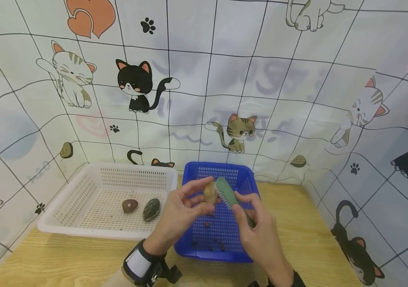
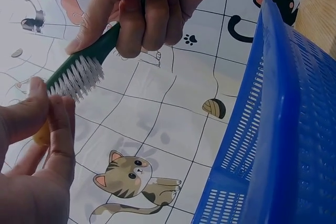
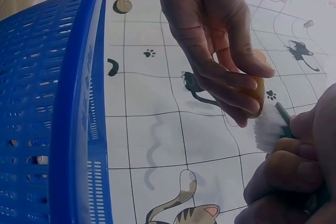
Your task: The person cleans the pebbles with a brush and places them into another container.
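My left hand (image 1: 177,209) holds a smooth yellowish-brown stone (image 1: 209,194) between thumb and fingers, above the blue basket (image 1: 212,256). In my right hand (image 1: 261,229) is a green-handled brush (image 1: 228,192), gripped by its handle. Its white bristles face the stone and appear to touch it. The left wrist view shows the brush (image 2: 79,77) angled down toward the stone (image 2: 42,135), most of which the left fingers cover. From the right wrist, the stone (image 3: 259,95) shows just above the bristles (image 3: 268,129). A few small dark bits (image 1: 222,244) lie inside the blue basket.
On the left, a white basket (image 1: 82,231) holds a reddish-brown stone (image 1: 130,205) and a dark green-grey striped stone (image 1: 151,209). Both baskets stand on a wood-grain table (image 1: 290,223). A cat-patterned sheet (image 1: 189,79) rises behind and at both sides.
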`<state>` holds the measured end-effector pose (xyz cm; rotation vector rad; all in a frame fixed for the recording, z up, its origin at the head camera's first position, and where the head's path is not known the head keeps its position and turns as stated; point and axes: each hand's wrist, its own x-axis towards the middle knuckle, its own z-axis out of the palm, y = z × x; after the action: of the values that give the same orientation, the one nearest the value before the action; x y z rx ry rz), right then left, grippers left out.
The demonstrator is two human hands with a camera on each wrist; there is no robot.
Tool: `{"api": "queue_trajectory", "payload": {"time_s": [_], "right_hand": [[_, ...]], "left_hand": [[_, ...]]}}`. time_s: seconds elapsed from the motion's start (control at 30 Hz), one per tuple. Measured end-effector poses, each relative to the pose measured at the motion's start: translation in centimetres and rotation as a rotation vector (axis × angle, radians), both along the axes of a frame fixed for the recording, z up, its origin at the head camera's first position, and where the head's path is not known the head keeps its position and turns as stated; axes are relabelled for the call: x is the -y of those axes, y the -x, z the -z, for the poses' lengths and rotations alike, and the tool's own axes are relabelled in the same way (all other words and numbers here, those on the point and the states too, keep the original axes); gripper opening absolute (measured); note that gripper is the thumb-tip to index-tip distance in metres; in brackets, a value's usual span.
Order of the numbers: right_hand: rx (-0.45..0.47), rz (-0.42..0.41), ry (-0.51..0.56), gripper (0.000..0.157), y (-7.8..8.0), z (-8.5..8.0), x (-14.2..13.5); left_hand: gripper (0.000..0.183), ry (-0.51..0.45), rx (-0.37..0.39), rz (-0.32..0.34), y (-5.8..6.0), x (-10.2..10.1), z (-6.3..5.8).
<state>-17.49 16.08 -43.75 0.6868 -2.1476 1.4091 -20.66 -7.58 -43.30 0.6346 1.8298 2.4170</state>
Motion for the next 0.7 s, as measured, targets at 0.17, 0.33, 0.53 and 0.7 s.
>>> {"api": "queue_trajectory", "payload": {"time_s": [0.17, 0.33, 0.53, 0.7], "right_hand": [[0.031, -0.038, 0.020, 0.022, -0.18, -0.11, 0.04], [-0.018, -0.051, 0.028, 0.026, -0.30, -0.17, 0.26], [-0.068, -0.059, 0.040, 0.031, -0.35, 0.12, 0.45], [-0.113, -0.101, 0.037, 0.038, -0.37, 0.43, 0.75]], "left_hand": [[0.076, -0.030, -0.018, -0.053, 0.21, 0.13, 0.10], [0.084, -0.082, -0.058, -0.021, 0.33, 0.19, 0.10], [0.087, -0.099, -0.071, 0.012, 0.28, 0.21, 0.14], [0.085, -0.080, -0.068, 0.005, 0.08, 0.19, 0.07]]}}
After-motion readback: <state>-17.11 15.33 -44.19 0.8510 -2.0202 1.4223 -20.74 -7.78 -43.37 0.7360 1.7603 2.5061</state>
